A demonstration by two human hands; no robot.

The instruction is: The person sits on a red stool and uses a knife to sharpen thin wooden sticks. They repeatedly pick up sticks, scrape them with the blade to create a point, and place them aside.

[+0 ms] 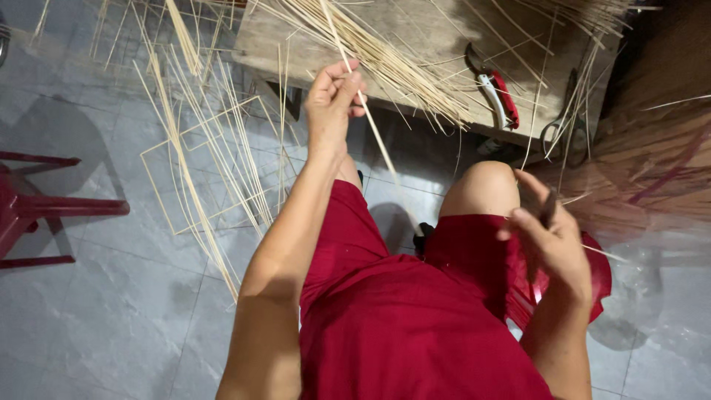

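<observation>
Grey floor tiles (96,311) lie under me as my left hand (333,100) pinches one bamboo sliver (374,133) above the low wooden table's (444,30) near edge while my right hand (552,237) grips a small dark blade (548,211), so I judge trimming is in hand.

Seated person working thin bamboo strips over a grey tiled floor

Left hand (335,100) pinches one bamboo strip (363,104) at eleven o'clock; right hand (552,237) grips a dark tool at four o'clock; red-handled shears (495,92) lie on the wooden bench (437,37) at one.
</observation>
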